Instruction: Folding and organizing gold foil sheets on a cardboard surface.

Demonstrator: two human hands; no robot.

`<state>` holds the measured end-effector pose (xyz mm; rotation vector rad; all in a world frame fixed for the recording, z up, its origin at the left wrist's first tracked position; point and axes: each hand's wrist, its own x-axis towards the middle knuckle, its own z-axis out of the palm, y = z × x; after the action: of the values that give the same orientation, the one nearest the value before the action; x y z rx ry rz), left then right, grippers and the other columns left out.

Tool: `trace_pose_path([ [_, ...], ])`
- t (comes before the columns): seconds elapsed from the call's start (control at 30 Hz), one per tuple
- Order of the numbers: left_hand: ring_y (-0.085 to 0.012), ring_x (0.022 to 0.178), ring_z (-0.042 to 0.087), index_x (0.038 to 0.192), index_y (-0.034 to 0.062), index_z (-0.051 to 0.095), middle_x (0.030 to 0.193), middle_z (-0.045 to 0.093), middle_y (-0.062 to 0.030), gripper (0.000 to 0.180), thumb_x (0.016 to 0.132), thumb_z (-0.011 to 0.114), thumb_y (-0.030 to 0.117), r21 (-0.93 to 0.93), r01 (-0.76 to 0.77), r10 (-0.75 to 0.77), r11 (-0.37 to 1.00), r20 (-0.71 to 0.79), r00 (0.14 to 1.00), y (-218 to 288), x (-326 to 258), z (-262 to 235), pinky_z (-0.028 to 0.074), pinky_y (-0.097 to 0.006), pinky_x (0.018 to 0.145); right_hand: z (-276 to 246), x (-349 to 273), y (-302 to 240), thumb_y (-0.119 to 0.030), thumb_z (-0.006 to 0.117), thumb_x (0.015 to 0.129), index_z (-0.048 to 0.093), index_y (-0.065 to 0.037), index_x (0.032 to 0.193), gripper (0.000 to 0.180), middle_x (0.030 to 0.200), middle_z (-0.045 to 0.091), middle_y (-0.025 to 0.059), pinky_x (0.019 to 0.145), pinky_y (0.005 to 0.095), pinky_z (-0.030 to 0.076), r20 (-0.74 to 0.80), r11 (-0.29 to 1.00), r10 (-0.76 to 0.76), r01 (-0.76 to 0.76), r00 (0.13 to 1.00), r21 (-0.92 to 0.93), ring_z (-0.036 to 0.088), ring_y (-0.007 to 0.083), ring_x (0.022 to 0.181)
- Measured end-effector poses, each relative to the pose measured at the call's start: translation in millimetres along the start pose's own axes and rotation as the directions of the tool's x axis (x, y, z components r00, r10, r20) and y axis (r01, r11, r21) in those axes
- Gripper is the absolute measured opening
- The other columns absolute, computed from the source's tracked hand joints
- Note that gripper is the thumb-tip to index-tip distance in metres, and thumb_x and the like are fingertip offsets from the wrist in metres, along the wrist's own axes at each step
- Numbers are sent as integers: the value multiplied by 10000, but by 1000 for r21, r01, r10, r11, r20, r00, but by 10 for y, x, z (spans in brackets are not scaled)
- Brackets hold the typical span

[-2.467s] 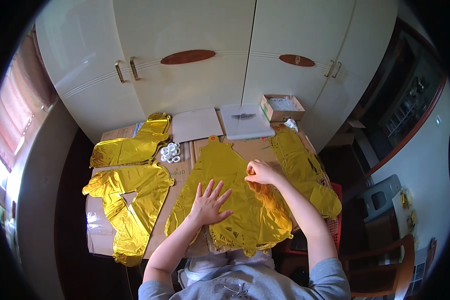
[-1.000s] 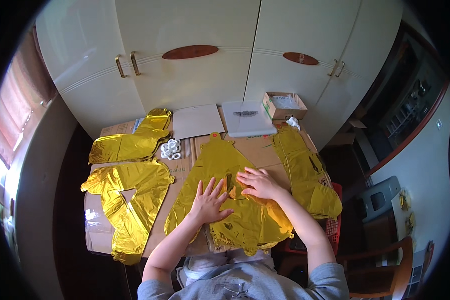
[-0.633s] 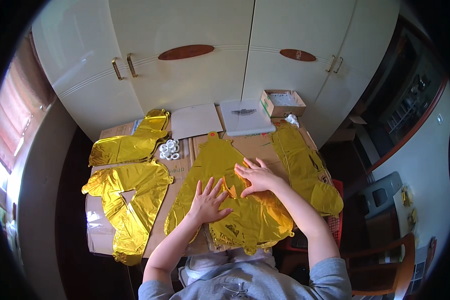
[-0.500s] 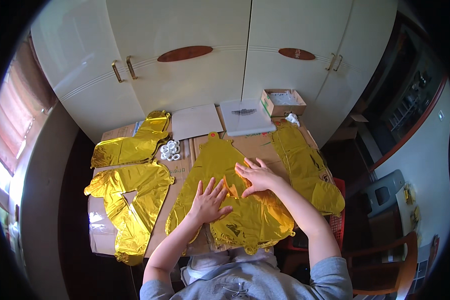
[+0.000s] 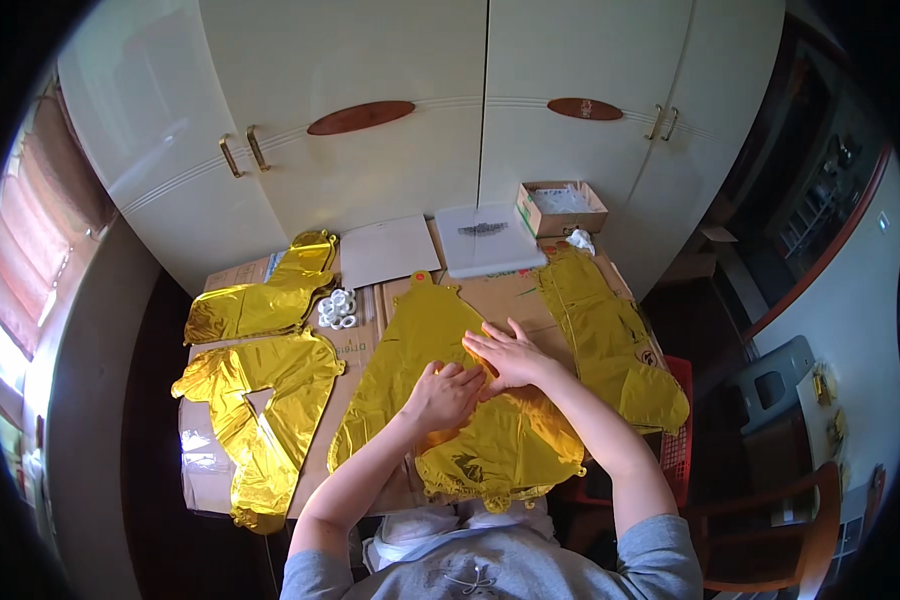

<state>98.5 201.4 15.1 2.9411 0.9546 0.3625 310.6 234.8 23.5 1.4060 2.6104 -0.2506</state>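
Observation:
A flat gold foil balloon [image 5: 420, 330] lies across the middle of the cardboard-covered table, with a small red dot on its top tab. My left hand [image 5: 448, 395] rests at its centre, fingers curled and closed on the foil; the fingertips are partly hidden. Right beside it, my right hand [image 5: 510, 358] presses on the foil, fingers stretched out, its thumb close to the left hand. Orange reflections show in the foil around both hands. Other flat gold foil balloons lie at the left [image 5: 280, 390], the far left [image 5: 260, 300] and the right [image 5: 605, 340].
Small white rings [image 5: 337, 308] are heaped between the balloons. At the back are a grey-beige sheet [image 5: 388, 250], a translucent plastic sheet [image 5: 490, 250], an open cardboard box [image 5: 562, 222] and crumpled white paper [image 5: 580, 240]. A red basket [image 5: 678, 450] and wooden chair [image 5: 815, 510] stand right.
My left hand has moved right and slightly forward, its spread fingers now curled on the foil beside my right hand. The right hand stays nearly in place.

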Motion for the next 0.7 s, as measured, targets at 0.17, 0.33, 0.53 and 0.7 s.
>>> trace_pose_path([
  [0.17,-203,1116,550,1280,167,592,1334,570,16,408,923,543,358,48,62,-60,997,-39,997,-142,101,60,414,-427,945,-48,-10,-29,-766,685,600,100,-148,1549,1275,1583,253,49,1173,582,45,8,1000,20,-20,1000,6,161,273,1480],
  [0.33,-258,1355,380,1454,202,408,1492,418,-11,634,923,472,542,53,126,-130,991,100,986,-202,117,43,247,-518,1112,-35,-18,-27,-763,690,601,101,-123,1546,1285,1553,302,123,1161,593,35,-30,999,2,-1,1000,36,182,268,1474],
  [0.53,-269,1469,197,1524,209,269,1567,297,-10,811,884,388,693,76,130,-141,989,168,976,-267,119,135,97,-580,1170,-62,-8,-24,-769,721,530,72,-130,1549,1367,1597,207,61,1153,627,25,7,1000,6,-6,1000,26,106,284,1489],
  [0.7,-271,1474,176,1525,191,268,1579,268,0,823,885,361,701,91,132,-148,987,198,969,-263,132,105,90,-581,1174,-89,-61,-43,-781,717,523,52,-122,1550,1389,1610,143,92,1159,616,19,28,999,-1,3,1000,-45,52,322,1489],
])
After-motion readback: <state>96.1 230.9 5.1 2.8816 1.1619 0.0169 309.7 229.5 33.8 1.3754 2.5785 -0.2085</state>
